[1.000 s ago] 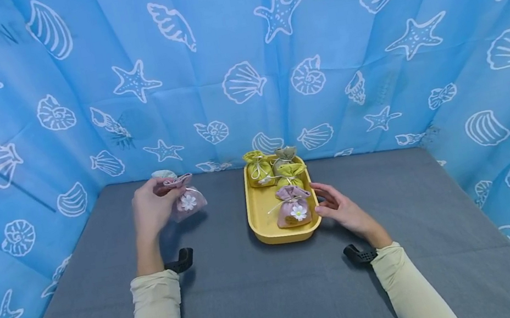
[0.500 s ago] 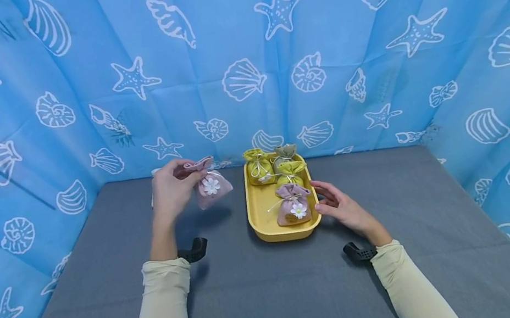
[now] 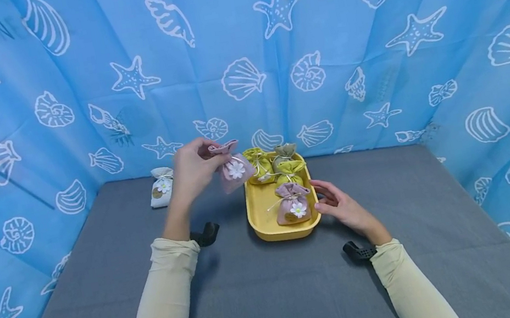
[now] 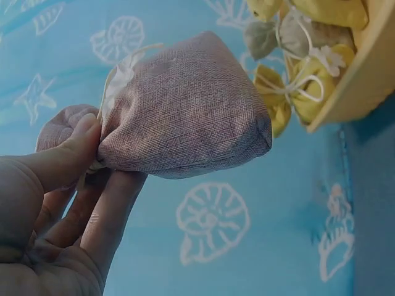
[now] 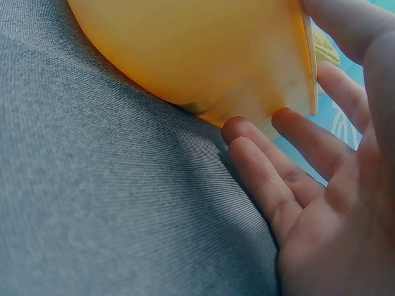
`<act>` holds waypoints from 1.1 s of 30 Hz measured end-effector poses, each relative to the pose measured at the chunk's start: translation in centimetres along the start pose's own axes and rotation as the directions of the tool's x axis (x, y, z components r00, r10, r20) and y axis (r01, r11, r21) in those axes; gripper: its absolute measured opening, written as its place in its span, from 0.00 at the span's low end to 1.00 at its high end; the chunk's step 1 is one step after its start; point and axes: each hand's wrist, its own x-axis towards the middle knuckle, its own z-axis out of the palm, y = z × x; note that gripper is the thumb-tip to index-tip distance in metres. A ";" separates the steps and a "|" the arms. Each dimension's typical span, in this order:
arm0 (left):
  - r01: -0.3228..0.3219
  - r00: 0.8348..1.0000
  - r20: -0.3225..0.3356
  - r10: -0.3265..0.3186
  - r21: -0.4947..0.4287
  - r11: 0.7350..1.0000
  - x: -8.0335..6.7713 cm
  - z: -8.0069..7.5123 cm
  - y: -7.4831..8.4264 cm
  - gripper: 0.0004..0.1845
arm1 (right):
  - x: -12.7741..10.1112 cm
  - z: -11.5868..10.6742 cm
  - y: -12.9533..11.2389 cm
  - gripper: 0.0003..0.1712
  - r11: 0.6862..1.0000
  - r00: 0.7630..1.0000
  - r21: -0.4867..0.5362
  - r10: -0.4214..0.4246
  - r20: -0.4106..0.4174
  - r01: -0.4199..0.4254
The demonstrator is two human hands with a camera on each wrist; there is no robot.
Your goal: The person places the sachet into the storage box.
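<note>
My left hand (image 3: 194, 170) pinches a mauve drawstring pouch (image 3: 236, 172) by its gathered neck, in the air at the left edge of the yellow tray (image 3: 259, 211). The left wrist view shows the thumb and fingers around the neck of this pouch (image 4: 185, 111), its body hanging free. My right hand (image 3: 346, 212) touches the tray's right side with relaxed, fairly straight fingers (image 5: 262, 172). Inside the tray stand another mauve pouch (image 3: 293, 205) with a white flower, two yellow-green pouches, one nearer (image 3: 290, 172), and a grey-green pouch (image 3: 285, 151) at the back.
A white pouch (image 3: 161, 187) with a flower stands on the grey tablecloth (image 3: 276, 294) at the back left. Behind the table hangs a blue curtain (image 3: 235, 34) printed with shells and starfish.
My left hand has carried the mauve pouch rightward and up, from the table's left side to the tray's edge. The white pouch behind it has come into view. My right hand has stayed put.
</note>
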 end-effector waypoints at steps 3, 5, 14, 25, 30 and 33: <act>-0.017 0.999 0.032 0.016 0.043 0.999 0.7 0.8 0.8 0.13 | 0.0 0.0 0.0 0.40 1.000 1.000 0.005 -0.002 0.003 0.002; -0.027 0.998 0.055 0.024 0.061 0.998 1.1 1.4 1.2 0.12 | 0.0 0.0 0.0 0.39 1.000 1.000 0.011 -0.002 0.003 0.002; -0.061 0.978 0.203 0.044 0.081 0.995 3.1 4.4 2.1 0.11 | -0.2 -0.1 -0.1 0.40 1.000 1.000 0.027 -0.007 0.008 0.007; -0.079 0.948 0.318 -0.022 0.300 0.951 4.5 7.8 2.1 0.07 | 0.1 -0.2 -0.1 0.40 0.999 1.000 0.041 -0.008 0.021 0.007; -0.078 0.938 0.343 -0.045 0.338 0.938 4.7 8.7 1.5 0.06 | -0.1 0.0 -0.1 0.40 0.999 0.999 0.046 -0.022 0.023 0.021; -0.089 0.936 0.348 -0.047 0.366 0.926 4.7 8.9 1.3 0.07 | -0.1 0.0 -0.1 0.40 0.998 0.999 0.052 -0.030 0.022 0.029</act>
